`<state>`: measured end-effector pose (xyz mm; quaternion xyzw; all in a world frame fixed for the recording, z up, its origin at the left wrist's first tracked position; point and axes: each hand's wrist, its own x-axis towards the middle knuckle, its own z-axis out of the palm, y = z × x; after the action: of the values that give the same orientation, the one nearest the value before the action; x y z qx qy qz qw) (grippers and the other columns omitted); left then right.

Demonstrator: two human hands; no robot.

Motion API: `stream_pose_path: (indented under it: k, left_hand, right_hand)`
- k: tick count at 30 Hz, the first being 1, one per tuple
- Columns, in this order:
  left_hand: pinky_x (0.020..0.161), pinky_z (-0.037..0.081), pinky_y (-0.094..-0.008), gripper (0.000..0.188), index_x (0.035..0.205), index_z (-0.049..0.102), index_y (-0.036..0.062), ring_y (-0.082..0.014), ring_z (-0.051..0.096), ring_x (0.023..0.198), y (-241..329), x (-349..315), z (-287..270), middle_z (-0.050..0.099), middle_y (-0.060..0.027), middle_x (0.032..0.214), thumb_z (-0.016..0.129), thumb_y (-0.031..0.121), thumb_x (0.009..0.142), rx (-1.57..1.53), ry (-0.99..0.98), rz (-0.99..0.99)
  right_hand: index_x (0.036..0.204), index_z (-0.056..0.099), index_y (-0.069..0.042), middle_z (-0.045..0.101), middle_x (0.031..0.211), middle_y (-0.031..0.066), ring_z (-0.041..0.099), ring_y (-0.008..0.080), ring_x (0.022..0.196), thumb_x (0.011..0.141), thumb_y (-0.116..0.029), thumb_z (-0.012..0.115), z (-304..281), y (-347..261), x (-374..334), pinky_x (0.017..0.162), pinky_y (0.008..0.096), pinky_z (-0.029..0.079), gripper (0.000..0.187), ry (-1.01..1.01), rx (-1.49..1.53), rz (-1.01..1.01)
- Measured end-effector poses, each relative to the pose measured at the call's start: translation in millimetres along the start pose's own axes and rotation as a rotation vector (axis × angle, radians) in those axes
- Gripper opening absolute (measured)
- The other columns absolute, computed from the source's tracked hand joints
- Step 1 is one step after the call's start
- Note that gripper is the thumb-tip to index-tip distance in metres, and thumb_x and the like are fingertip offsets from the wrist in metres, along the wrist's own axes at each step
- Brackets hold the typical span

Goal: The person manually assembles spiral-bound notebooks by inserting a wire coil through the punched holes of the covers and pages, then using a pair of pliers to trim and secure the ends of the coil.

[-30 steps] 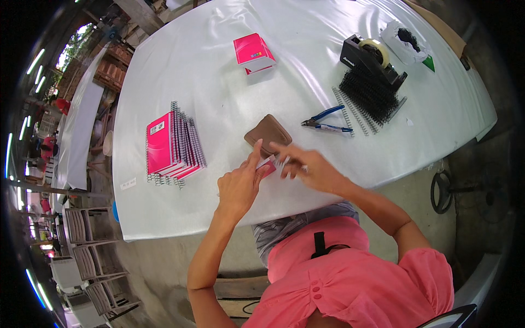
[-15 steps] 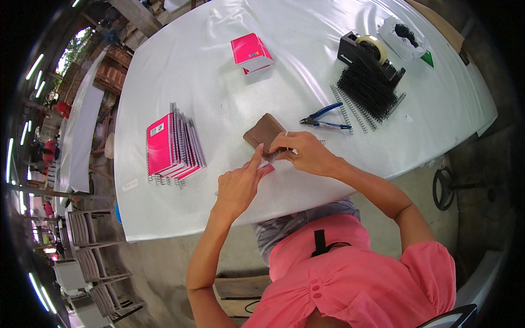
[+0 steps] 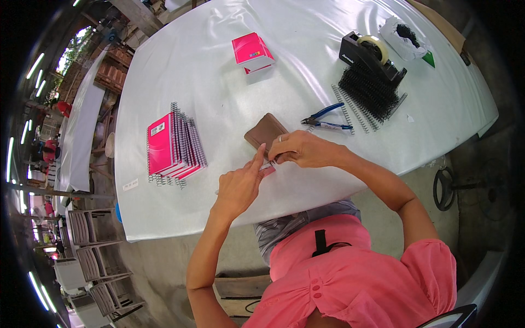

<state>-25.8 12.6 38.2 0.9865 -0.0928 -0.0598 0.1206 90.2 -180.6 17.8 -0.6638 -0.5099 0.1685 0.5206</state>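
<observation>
a small pink-edged piece (image 3: 267, 169), too small to tell what it is, sits pinched between both hands at the near middle of the white table (image 3: 219, 71), just in front of a brown wallet-like pouch (image 3: 266, 131) that lies flat on the cloth. the left hand (image 3: 239, 186) is loosely curled with its forefinger stretched out, the tip pressing on the piece from the left. the right hand (image 3: 304, 149) is closed over the same piece from the right, fingertips bent down onto it and touching the near edge of the brown pouch. just beyond the right hand lie blue-handled pliers (image 3: 326, 117), handles pointing left, and a few loose black wire coils beside them. further right stands a heap of black spiral binding coils (image 3: 369, 90), touching a black tape dispenser (image 3: 365, 52) that carries a roll of pale tape. behind that, near the far right corner, is a white bag (image 3: 403, 38) with something dark in it. to the left of the hands, well apart, a stack of pink spiral-bound notebooks (image 3: 172, 145) is fanned out with the wire spines showing along two sides. at the far middle of the table a pink and white box (image 3: 252, 53) stands alone. the person wears a pink top (image 3: 355, 273), seen from above at the lower edge.
</observation>
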Motion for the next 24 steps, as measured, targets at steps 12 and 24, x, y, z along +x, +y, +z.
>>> stream_pose_path:
  k: [12, 24]
  left_hand:
    - [0.056, 0.051, -0.0439, 0.058, 0.146, 0.036, 0.0195, -0.0334, 0.067, 0.068, 10.1, 2.5, 1.5, 0.067, -0.0088, 0.116, 0.056, 0.035, 0.094, -0.016, 0.066, -0.057]
    - [0.060, 0.051, -0.0447, 0.066, 0.148, 0.032, 0.0263, -0.0341, 0.066, 0.072, 6.1, -1.4, -2.0, 0.068, -0.0113, 0.109, 0.059, 0.043, 0.090, 0.006, -0.044, -0.008]
  right_hand:
    - [0.099, 0.051, -0.003, 0.057, 0.094, 0.0120, 0.061, 0.0352, 0.088, 0.087, -0.013, 0.062, 6.8, -25.0, -7.1, 0.069, 0.0447, 0.048, 0.019, -0.090, -0.566, 0.100]
    - [0.096, 0.064, -0.015, 0.059, 0.126, 0.0083, 0.035, 0.0257, 0.136, 0.074, -0.025, 0.077, -31.7, 44.2, 43.8, 0.109, 0.0483, 0.026, 0.027, -0.318, -0.578, -0.104]
